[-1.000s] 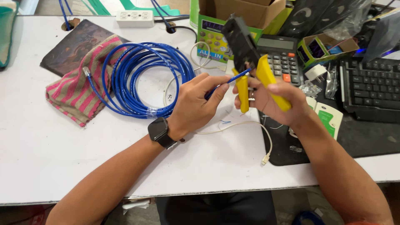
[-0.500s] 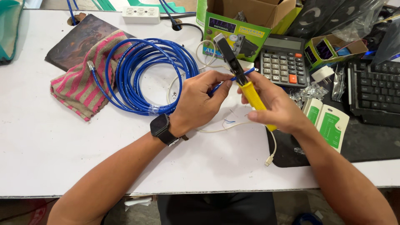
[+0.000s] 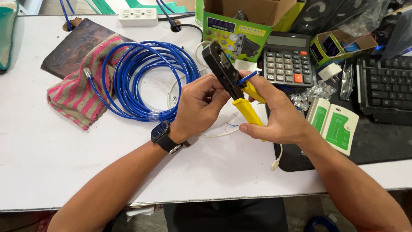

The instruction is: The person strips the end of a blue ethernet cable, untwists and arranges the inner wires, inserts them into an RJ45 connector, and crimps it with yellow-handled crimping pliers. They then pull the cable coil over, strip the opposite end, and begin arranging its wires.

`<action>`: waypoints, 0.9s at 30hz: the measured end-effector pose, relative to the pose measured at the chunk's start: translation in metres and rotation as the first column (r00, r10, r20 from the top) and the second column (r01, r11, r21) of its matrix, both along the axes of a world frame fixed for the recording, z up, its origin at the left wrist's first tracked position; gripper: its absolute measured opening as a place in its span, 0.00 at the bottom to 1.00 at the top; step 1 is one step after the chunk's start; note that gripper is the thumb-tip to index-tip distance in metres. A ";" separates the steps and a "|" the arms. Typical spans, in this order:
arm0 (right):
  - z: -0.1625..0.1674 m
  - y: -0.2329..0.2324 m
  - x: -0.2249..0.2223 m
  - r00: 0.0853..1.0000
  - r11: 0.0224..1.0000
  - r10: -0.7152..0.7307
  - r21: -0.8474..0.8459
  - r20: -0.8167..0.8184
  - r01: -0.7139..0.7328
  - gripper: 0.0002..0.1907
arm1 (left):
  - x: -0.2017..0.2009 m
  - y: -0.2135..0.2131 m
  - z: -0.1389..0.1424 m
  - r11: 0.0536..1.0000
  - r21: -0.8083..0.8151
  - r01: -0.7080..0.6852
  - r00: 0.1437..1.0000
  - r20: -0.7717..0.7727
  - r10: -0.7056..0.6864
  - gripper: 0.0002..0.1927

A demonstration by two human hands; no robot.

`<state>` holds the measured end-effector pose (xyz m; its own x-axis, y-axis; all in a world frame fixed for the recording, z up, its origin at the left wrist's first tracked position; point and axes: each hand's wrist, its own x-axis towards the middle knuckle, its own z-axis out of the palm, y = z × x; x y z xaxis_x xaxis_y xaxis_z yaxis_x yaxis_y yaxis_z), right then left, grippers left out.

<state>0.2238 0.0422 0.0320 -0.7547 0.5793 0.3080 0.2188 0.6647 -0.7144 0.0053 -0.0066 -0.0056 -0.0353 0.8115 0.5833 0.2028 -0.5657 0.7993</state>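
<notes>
My right hand (image 3: 274,114) grips the yellow handles of a black-headed crimping tool (image 3: 223,71), which stands tilted above the white table (image 3: 51,159). A short blue cable end (image 3: 246,78) pokes out beside the tool head near my right index finger. My left hand (image 3: 198,106), with a black watch (image 3: 162,134) on its wrist, is closed with its fingers against the tool just below the head, where the cable enters. The coiled blue cable (image 3: 146,79) lies on the table to the left, partly on a pink striped cloth (image 3: 79,96).
A calculator (image 3: 286,64), a green and white cable tester (image 3: 337,124), loose clear plugs (image 3: 311,92), a black keyboard (image 3: 386,88), an open cardboard box (image 3: 249,10), a small green box (image 3: 339,43) and a white power strip (image 3: 138,16) crowd the back and right.
The tool has turned from nearly upright to tilted, its head now pointing up and left. Both hands have shifted slightly left and closer together around it.
</notes>
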 end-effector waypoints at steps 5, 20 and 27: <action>0.001 -0.002 -0.002 0.999 0.999 0.032 -0.020 -0.019 -0.032 0.50 | -0.006 -0.003 0.002 0.995 -0.012 0.098 0.995 0.016 -0.098 0.08; -0.002 -0.001 -0.002 1.000 0.999 -0.029 -0.041 0.009 0.030 0.50 | -0.007 0.001 -0.004 0.985 0.008 0.171 0.982 0.084 -0.171 0.08; -0.002 0.000 -0.001 0.999 0.999 -0.030 -0.013 0.014 0.031 0.53 | -0.008 0.002 -0.006 0.987 0.015 0.158 0.986 0.057 -0.159 0.07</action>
